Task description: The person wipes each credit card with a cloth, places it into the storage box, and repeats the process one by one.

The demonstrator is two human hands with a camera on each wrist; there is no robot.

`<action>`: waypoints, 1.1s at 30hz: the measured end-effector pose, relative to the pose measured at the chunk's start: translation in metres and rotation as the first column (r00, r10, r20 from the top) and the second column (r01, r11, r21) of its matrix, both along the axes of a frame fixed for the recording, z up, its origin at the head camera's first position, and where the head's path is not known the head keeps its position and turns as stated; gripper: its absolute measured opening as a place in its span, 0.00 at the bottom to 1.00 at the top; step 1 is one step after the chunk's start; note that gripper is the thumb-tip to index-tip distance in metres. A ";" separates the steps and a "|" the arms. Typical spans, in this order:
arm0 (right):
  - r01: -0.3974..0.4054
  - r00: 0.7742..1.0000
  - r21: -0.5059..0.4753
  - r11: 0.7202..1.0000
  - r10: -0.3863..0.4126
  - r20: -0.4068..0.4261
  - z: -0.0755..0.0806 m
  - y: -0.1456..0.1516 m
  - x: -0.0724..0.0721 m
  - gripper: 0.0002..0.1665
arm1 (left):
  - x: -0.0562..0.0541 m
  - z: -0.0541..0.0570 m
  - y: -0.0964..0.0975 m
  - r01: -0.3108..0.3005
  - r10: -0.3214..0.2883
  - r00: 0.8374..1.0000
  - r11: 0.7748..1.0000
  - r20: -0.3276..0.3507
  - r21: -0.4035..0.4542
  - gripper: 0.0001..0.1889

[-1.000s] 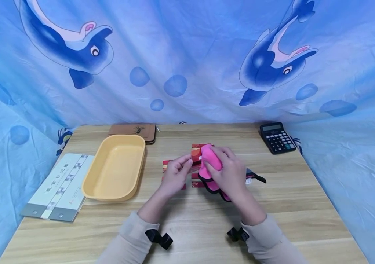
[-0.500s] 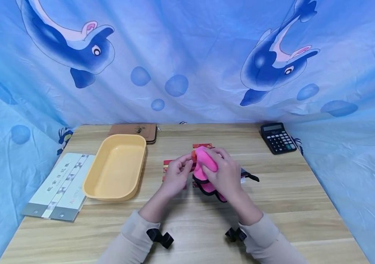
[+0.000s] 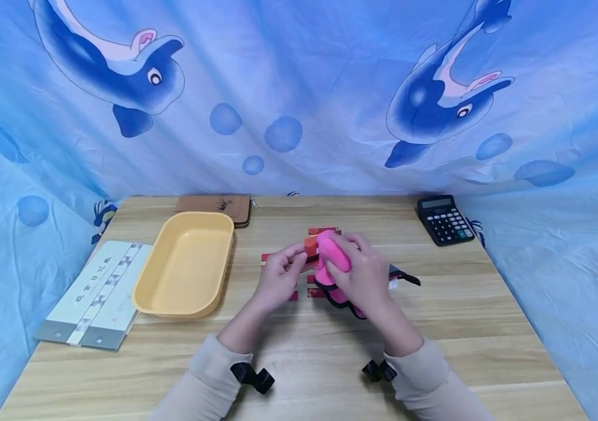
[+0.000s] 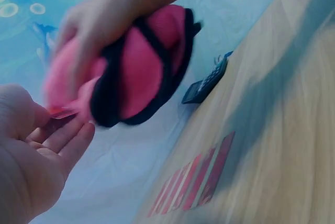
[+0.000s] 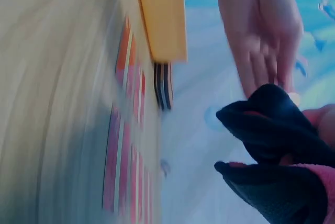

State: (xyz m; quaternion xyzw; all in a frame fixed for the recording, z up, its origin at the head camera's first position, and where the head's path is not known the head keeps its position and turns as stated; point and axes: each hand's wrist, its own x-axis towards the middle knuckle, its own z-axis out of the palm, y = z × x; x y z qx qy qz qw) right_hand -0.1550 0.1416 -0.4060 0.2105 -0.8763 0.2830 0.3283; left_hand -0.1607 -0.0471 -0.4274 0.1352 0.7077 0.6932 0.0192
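Observation:
My left hand (image 3: 279, 280) pinches a small red and orange card (image 3: 310, 245) between thumb and fingers, above the middle of the table. My right hand (image 3: 364, 273) grips a bunched pink cloth (image 3: 334, 255) with black edging, pressed against the card's right side and covering part of it. In the left wrist view the cloth (image 4: 144, 72) hangs in folds clear of the table, and only a thin red edge of the card (image 4: 63, 113) shows at my fingertips. Dark folds of the cloth (image 5: 282, 187) fill the lower right of the right wrist view.
Several red cards (image 4: 193, 177) lie in rows on the wooden table (image 3: 299, 374) beneath my hands. A yellow tray (image 3: 141, 292) stands left, beside a grey-white folder (image 3: 90, 298). Behind are a brown wallet (image 3: 209, 204) and, at right, a black calculator (image 3: 445, 221).
The cloth in my right hand slid left over the card, then moved back right, showing more of the card again. My left hand keeps its pinch almost in place.

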 end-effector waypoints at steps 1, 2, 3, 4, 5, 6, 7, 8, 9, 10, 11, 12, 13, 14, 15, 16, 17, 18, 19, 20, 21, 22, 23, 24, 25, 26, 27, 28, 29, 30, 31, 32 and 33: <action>-0.032 0.999 0.006 0.999 0.032 -0.016 0.001 -0.004 0.002 0.27 | 0.000 0.000 0.001 0.007 -0.007 1.000 1.000 0.001 -0.008 0.17; -0.061 0.998 0.010 0.998 0.061 -0.031 0.002 -0.009 0.003 0.27 | 0.001 -0.001 0.001 0.011 -0.011 1.000 1.000 -0.001 -0.016 0.18; -0.084 0.996 0.013 0.996 0.084 -0.042 0.003 -0.012 0.005 0.26 | 0.001 -0.001 0.002 0.009 -0.009 1.000 0.999 -0.004 -0.031 0.18; -0.096 0.994 0.014 0.995 0.096 -0.051 0.003 -0.015 0.006 0.26 | 0.001 -0.001 0.002 0.004 -0.004 1.000 0.999 -0.006 -0.036 0.19; -0.097 0.994 0.009 0.995 0.098 -0.058 0.004 -0.017 0.007 0.26 | 0.002 -0.001 0.002 -0.006 0.005 1.000 0.999 -0.011 -0.043 0.19; -0.090 0.994 0.006 0.996 0.090 -0.062 0.004 -0.018 0.007 0.26 | 0.002 0.000 0.001 -0.011 0.010 1.000 0.999 -0.017 -0.042 0.19; -0.078 0.995 0.002 0.997 0.078 -0.065 0.004 -0.018 0.008 0.26 | 0.002 0.000 0.001 -0.017 0.016 1.000 0.999 -0.024 -0.041 0.18; -0.065 0.996 -0.004 0.998 0.064 -0.060 0.003 -0.017 0.007 0.26 | 0.003 0.001 0.000 -0.022 0.021 0.999 0.999 -0.028 -0.038 0.17; -0.052 0.997 -0.012 0.999 0.052 -0.050 0.003 -0.015 0.007 0.27 | 0.003 0.002 -0.002 -0.030 0.029 0.999 0.999 -0.033 -0.041 0.16; -0.041 0.998 -0.017 0.999 0.040 -0.045 0.002 -0.013 0.006 0.26 | 0.003 0.003 -0.003 -0.042 0.040 0.998 0.998 -0.041 -0.045 0.16; -0.032 0.999 -0.020 0.999 0.031 -0.038 0.002 -0.010 0.005 0.26 | 0.003 0.003 -0.005 -0.050 0.048 0.998 0.998 -0.046 -0.046 0.15; -0.025 0.999 -0.025 0.999 0.024 -0.033 0.002 -0.007 0.004 0.26 | 0.004 0.004 -0.007 -0.059 0.057 0.997 0.997 -0.046 -0.046 0.14; -0.017 0.999 -0.029 0.999 0.016 -0.029 0.001 -0.004 0.002 0.26 | 0.004 0.005 -0.008 -0.065 0.064 0.997 0.997 -0.038 -0.041 0.14; -0.007 1.000 -0.030 1.000 0.006 -0.024 0.001 -0.001 0.001 0.26 | 0.004 0.006 -0.010 -0.073 0.072 0.997 0.997 -0.036 -0.037 0.14; 0.004 1.000 -0.031 1.000 -0.005 -0.019 0.000 0.003 0.000 0.27 | 0.003 0.006 -0.011 -0.082 0.080 0.996 0.996 -0.038 -0.038 0.14; 0.016 1.000 -0.033 0.999 -0.017 -0.015 -0.001 0.006 -0.002 0.27 | 0.003 0.008 -0.013 -0.083 0.082 0.996 0.996 -0.035 -0.028 0.14; 0.030 0.999 -0.034 0.999 -0.031 -0.008 -0.002 0.010 -0.002 0.27 | 0.002 0.008 -0.014 -0.084 0.084 0.996 0.996 -0.026 -0.014 0.15; 0.045 0.999 -0.035 0.998 -0.045 -0.001 -0.004 0.013 -0.003 0.28 | 0.001 0.010 -0.016 -0.090 0.090 0.996 0.996 -0.013 0.001 0.15; 0.058 0.998 -0.035 0.998 -0.058 0.007 -0.005 0.017 -0.003 0.29 | 0.000 0.012 -0.017 -0.093 0.093 0.996 0.995 0.002 0.019 0.15; 0.070 0.997 -0.034 0.997 -0.069 0.014 -0.007 0.020 -0.004 0.29 | 0.000 0.014 -0.019 -0.104 0.103 0.995 0.994 0.016 0.034 0.16; 0.078 0.997 -0.036 0.996 -0.078 0.021 -0.008 0.022 -0.005 0.29 | -0.001 0.016 -0.022 -0.117 0.115 0.993 0.992 0.036 0.050 0.16; 0.085 0.996 -0.038 0.996 -0.084 0.027 -0.009 0.025 -0.005 0.29 | -0.002 0.019 -0.025 -0.131 0.128 0.990 0.989 0.057 0.065 0.17; 0.091 0.995 -0.043 0.995 -0.090 0.033 -0.010 0.027 -0.006 0.29 | -0.003 0.022 -0.029 -0.156 0.151 0.986 0.986 0.074 0.060 0.17; 0.097 0.995 -0.046 0.994 -0.095 0.039 -0.010 0.029 -0.006 0.29 | -0.004 0.025 -0.034 -0.175 0.169 0.981 0.983 0.091 0.063 0.17; 0.100 0.994 -0.051 0.994 -0.098 0.044 -0.011 0.031 -0.006 0.29 | -0.007 0.028 -0.038 -0.192 0.184 0.977 0.979 0.103 0.072 0.17; 0.106 0.993 -0.055 0.993 -0.103 0.050 -0.011 0.034 -0.007 0.29 | -0.009 0.031 -0.043 -0.210 0.201 0.973 0.975 0.113 0.078 0.17; 0.111 0.993 -0.062 0.992 -0.108 0.057 -0.012 0.036 -0.007 0.29 | -0.011 0.034 -0.049 -0.226 0.215 0.969 0.970 0.122 0.086 0.17; 0.117 0.992 -0.068 0.991 -0.113 0.061 -0.012 0.038 -0.007 0.29 | -0.014 0.037 -0.054 -0.241 0.229 0.965 0.966 0.125 0.091 0.17; 0.123 0.991 -0.072 0.990 -0.118 0.067 -0.013 0.040 -0.008 0.29 | -0.018 0.040 -0.060 -0.258 0.244 0.961 0.960 0.132 0.105 0.17; 0.129 0.990 -0.072 0.989 -0.123 0.073 -0.014 0.042 -0.008 0.29 | -0.021 0.042 -0.066 -0.271 0.252 0.957 0.954 0.144 0.130 0.17; 0.133 0.989 -0.075 0.988 -0.127 0.078 -0.015 0.044 -0.008 0.30 | -0.024 0.043 -0.071 -0.285 0.264 0.953 0.947 0.149 0.150 0.18; 0.138 0.988 -0.076 0.987 -0.132 0.083 -0.016 0.047 -0.008 0.30 | -0.027 0.044 -0.078 -0.300 0.276 0.948 0.941 0.157 0.156 0.18; 0.143 0.987 -0.078 0.987 -0.136 0.087 -0.017 0.048 -0.009 0.31 | -0.031 0.044 -0.084 -0.316 0.291 0.943 0.935 0.161 0.162 0.18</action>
